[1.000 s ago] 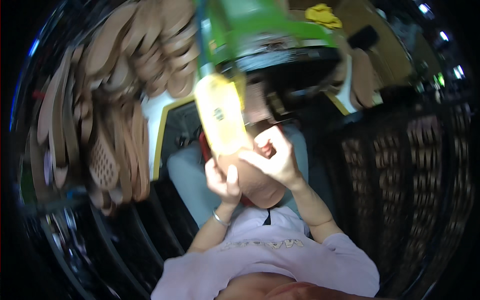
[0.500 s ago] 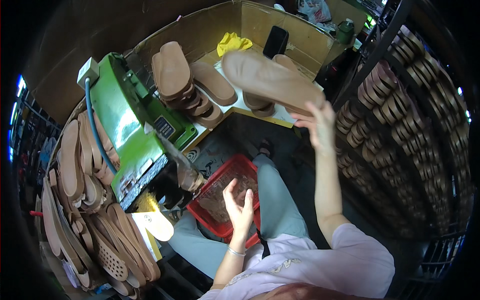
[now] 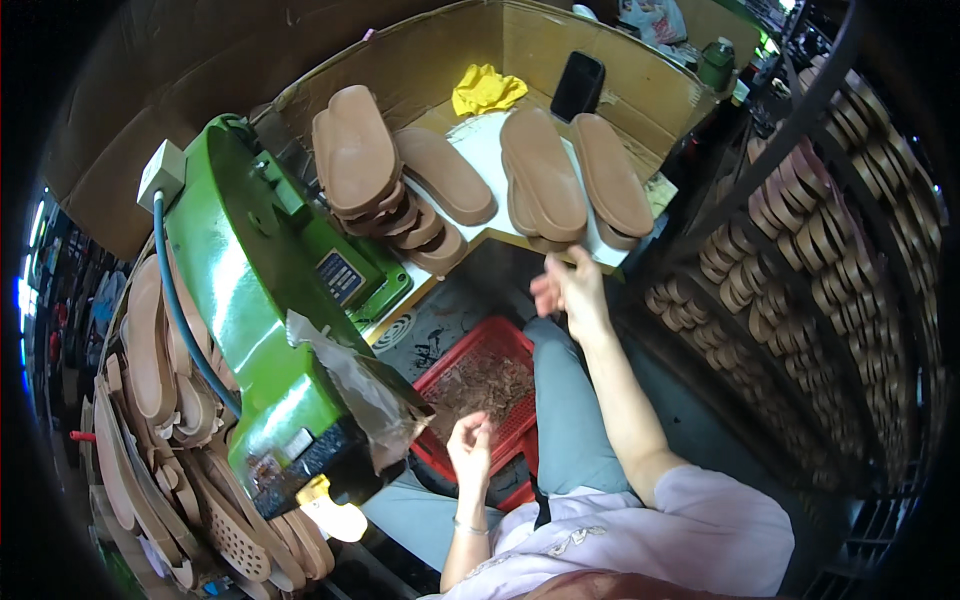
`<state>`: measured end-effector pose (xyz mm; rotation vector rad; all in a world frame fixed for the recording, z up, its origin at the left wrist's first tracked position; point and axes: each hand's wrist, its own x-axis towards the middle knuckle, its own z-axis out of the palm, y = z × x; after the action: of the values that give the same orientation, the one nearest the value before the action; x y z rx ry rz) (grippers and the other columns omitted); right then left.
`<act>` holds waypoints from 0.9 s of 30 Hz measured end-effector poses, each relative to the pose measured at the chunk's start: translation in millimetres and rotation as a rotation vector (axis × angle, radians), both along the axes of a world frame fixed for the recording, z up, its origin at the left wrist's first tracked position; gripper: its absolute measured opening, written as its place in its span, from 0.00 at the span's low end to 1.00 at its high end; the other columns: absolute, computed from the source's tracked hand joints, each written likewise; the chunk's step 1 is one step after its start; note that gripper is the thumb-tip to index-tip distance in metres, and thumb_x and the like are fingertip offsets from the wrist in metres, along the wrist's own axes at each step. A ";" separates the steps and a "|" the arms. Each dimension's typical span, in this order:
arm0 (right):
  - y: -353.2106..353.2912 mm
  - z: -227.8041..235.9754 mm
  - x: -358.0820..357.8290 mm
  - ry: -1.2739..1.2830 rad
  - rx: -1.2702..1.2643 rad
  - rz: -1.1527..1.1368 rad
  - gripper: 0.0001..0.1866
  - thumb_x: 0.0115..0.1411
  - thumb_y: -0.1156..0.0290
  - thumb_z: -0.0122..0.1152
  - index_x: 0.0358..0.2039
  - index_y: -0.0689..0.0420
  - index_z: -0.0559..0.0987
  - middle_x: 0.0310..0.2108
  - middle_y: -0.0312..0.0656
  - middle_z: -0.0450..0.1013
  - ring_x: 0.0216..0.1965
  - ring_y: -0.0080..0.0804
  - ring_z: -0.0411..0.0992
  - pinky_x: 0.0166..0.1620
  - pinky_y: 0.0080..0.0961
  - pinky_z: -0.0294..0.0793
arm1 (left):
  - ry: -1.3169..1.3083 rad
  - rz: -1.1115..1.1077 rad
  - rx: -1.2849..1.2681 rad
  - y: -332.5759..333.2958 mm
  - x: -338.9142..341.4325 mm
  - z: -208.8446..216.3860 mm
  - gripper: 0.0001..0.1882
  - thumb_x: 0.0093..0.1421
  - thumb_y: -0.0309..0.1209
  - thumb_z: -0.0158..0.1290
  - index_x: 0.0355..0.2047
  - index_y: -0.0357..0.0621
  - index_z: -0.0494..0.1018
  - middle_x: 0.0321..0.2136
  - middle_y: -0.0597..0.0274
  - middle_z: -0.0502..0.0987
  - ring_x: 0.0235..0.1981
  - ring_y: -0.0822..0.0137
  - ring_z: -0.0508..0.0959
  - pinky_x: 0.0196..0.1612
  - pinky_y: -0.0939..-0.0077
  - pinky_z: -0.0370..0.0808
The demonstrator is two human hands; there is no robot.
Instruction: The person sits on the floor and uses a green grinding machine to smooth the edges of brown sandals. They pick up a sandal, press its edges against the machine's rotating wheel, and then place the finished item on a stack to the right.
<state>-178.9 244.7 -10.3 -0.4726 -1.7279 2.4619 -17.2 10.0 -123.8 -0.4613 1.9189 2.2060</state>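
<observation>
My right hand point(image 3: 575, 295) is just in front of the table point(image 3: 497, 228), empty, with its fingers apart. Closest to it are a stack of brown shoe soles point(image 3: 545, 175) and another brown sole point(image 3: 612, 180) to the right. Further left on the table stands a taller sole stack point(image 3: 360, 150), with a single sole point(image 3: 445, 175) lying beside it. My left hand point(image 3: 470, 452) hangs over the near side of the red basket point(image 3: 525, 330), its fingers loosely curled and nothing visible in them. The green machine point(image 3: 235, 290) stands to its left.
Brown soles point(image 3: 150, 345) are packed in a heap left of the machine. Cardboard walls point(image 3: 600, 75) surround the table's back, near a yellow cloth point(image 3: 487, 90) and a black phone point(image 3: 578, 87). A tall rack point(image 3: 800, 245) loaded with soles lines the right. Scraps lie inside the basket.
The sole that my right hand held up now lies on the table, let go. That hand has drawn down and toward me. My left hand has moved lower, with its fingers more curled.
</observation>
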 end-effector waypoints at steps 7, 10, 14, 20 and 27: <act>-67.0 -7.0 -95.0 0.605 1.672 -0.108 0.26 0.47 0.79 0.58 0.50 0.65 0.69 0.49 0.52 0.68 0.56 0.46 0.62 0.56 0.37 0.62 | -0.004 -0.078 -0.085 -28.4 21.0 -15.0 0.07 0.62 0.21 0.49 0.41 0.35 0.72 0.35 0.58 0.78 0.32 0.71 0.79 0.35 0.75 0.79; -54.6 -25.7 -136.9 0.515 1.933 -0.112 0.20 0.46 0.75 0.60 0.42 0.61 0.72 0.41 0.45 0.68 0.49 0.41 0.65 0.50 0.32 0.64 | 0.011 -0.057 -0.005 -23.0 17.8 2.0 0.07 0.62 0.21 0.49 0.40 0.35 0.72 0.35 0.58 0.78 0.32 0.71 0.79 0.35 0.75 0.79; -48.8 -34.8 -131.0 0.619 1.941 -0.166 0.13 0.45 0.73 0.59 0.33 0.57 0.72 0.32 0.41 0.66 0.38 0.36 0.66 0.41 0.29 0.66 | 0.046 0.008 0.072 -21.1 18.9 5.7 0.07 0.62 0.22 0.50 0.40 0.35 0.72 0.35 0.57 0.78 0.31 0.70 0.78 0.35 0.74 0.80; -47.3 -19.4 -38.2 0.777 1.732 0.050 0.09 0.46 0.73 0.56 0.29 0.58 0.71 0.31 0.44 0.66 0.35 0.40 0.66 0.39 0.34 0.68 | 0.218 -0.078 -0.067 -6.0 14.3 28.3 0.07 0.62 0.22 0.51 0.40 0.36 0.73 0.33 0.61 0.78 0.29 0.75 0.76 0.34 0.81 0.75; -72.4 24.2 143.4 0.722 1.442 0.197 0.15 0.43 0.71 0.64 0.32 0.59 0.72 0.30 0.45 0.65 0.32 0.44 0.67 0.33 0.36 0.71 | 0.709 0.010 -0.431 49.0 8.4 58.9 0.42 0.52 0.34 0.60 0.62 0.33 0.51 0.61 0.42 0.56 0.60 0.50 0.59 0.64 0.58 0.53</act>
<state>-35.5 172.3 13.9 0.6421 -2.4794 0.6675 -8.8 59.0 -64.9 0.3250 2.7563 2.1228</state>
